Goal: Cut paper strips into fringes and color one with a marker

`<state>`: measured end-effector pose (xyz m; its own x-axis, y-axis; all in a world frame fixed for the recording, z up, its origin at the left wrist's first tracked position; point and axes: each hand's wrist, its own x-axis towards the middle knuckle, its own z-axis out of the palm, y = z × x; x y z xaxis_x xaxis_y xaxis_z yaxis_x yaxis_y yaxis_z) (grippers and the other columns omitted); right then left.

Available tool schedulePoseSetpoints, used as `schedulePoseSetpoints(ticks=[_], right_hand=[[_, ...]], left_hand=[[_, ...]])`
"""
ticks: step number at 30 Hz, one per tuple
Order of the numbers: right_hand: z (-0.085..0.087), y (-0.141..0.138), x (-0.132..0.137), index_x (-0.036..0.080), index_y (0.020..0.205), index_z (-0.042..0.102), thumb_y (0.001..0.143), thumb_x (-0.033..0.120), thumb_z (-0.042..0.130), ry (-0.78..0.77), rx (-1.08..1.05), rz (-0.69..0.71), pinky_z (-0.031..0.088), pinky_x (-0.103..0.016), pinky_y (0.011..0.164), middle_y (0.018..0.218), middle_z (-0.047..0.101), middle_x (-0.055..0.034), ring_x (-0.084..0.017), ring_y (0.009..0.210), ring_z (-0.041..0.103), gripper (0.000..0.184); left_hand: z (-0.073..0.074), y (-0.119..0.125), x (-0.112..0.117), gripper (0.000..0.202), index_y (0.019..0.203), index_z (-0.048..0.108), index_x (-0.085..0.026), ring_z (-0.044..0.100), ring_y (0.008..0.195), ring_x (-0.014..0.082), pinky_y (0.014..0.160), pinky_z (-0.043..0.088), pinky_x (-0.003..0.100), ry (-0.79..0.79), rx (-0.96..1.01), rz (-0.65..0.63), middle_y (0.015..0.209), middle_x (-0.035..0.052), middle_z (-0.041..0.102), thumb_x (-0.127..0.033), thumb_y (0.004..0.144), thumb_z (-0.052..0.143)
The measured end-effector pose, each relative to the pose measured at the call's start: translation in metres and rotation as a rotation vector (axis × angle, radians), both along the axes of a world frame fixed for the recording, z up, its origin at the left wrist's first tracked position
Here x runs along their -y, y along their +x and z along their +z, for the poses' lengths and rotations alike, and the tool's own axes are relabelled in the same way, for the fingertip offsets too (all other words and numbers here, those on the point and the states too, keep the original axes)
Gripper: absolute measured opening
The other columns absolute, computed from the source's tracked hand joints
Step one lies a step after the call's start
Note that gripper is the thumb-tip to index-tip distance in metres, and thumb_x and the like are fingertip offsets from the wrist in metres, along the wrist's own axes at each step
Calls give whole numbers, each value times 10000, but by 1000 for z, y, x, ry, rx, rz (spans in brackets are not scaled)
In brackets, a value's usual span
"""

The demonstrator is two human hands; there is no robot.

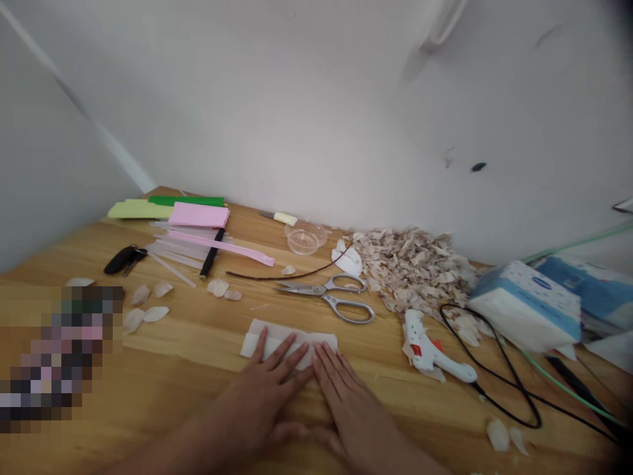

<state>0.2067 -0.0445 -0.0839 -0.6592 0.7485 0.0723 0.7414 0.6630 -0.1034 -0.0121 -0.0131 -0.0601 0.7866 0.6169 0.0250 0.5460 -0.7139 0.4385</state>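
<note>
My left hand [260, 399] and my right hand [346, 412] lie flat, side by side, on a folded strip of white paper [284, 343] on the wooden table [188, 349]. Their fingertips rest on the strip and nearly meet at its middle, and the hands cover its near edge. Neither hand grips anything. Steel scissors [326, 297] lie just beyond the strip. To the right of my right hand is a white hot glue gun [438, 353] with a black cord [514, 389].
A heap of wood shavings [410, 267] stands against the wall. Tissue packs [524, 307] sit at right. At back left are pink paper [198, 214], green paper [185, 201], glue sticks [180, 251], keys [123, 259], and a glass bowl [305, 237]. A pixelated patch [49, 356] hides the left.
</note>
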Motion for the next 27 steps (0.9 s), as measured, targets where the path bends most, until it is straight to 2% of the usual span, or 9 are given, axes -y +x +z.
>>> schedulePoseSetpoints(ticks=[3,5,8,11,15,18,22,25,27], right_hand=[[-1,2,2,67,1395,-111,842,510,480,34,20,4,410,-470,975,1428,175,-206,-314,1318,166,923],[0,1,1,67,1395,-117,818,513,517,17,38,7,394,-484,983,1428,165,-214,-326,1317,148,966],[2,0,0,64,1393,-137,788,423,591,-27,54,6,360,-487,1009,1434,147,-217,-322,1323,121,1012],[5,1,-1,65,1403,-121,813,381,562,-15,15,8,355,-519,1003,1440,144,-216,-329,1329,100,957],[11,4,-6,88,1421,44,882,364,438,42,-82,-85,356,-586,966,1439,192,-203,-349,1330,126,722],[17,4,-14,94,1334,274,890,233,408,31,-225,-201,395,-518,964,1343,387,-180,-290,1276,295,484],[27,-4,-24,139,1149,457,808,122,480,-86,-428,-235,416,-445,922,1099,552,-111,-246,1095,438,342],[33,-11,-26,159,1061,518,726,46,516,-199,-503,-262,438,-412,816,927,566,-67,-230,929,478,354],[36,-14,-24,174,994,554,653,-18,502,-257,-523,-290,436,-373,747,857,546,-47,-210,839,477,394]], left_hand=[[-7,-5,3,675,1396,164,-354,168,1339,375,992,52,687,77,-57,75,1469,88,257,-608,813,391],[-13,-9,6,682,1389,217,-345,186,1327,402,982,114,684,134,-92,132,1458,102,282,-634,796,389],[-20,-14,11,670,1367,328,-291,210,1308,436,968,180,667,222,-131,271,1433,148,323,-630,794,403],[-23,-15,13,595,1325,417,-287,251,1287,453,944,230,666,296,-143,420,1410,175,359,-588,812,422],[-13,-13,6,519,1301,457,-250,288,1285,419,954,281,634,354,-86,484,1409,182,361,-497,844,443],[0,-9,-1,448,1256,495,-171,336,1282,352,993,317,559,368,20,463,1388,181,398,-385,866,447],[14,-3,2,321,1153,551,-203,527,1129,258,934,435,412,144,269,492,1261,114,545,-283,858,454],[18,3,10,229,981,615,-206,638,801,188,707,509,292,-277,440,583,907,58,671,-310,855,455],[18,8,14,214,805,624,-181,611,606,153,553,474,241,-669,530,653,679,12,637,-369,808,521]])
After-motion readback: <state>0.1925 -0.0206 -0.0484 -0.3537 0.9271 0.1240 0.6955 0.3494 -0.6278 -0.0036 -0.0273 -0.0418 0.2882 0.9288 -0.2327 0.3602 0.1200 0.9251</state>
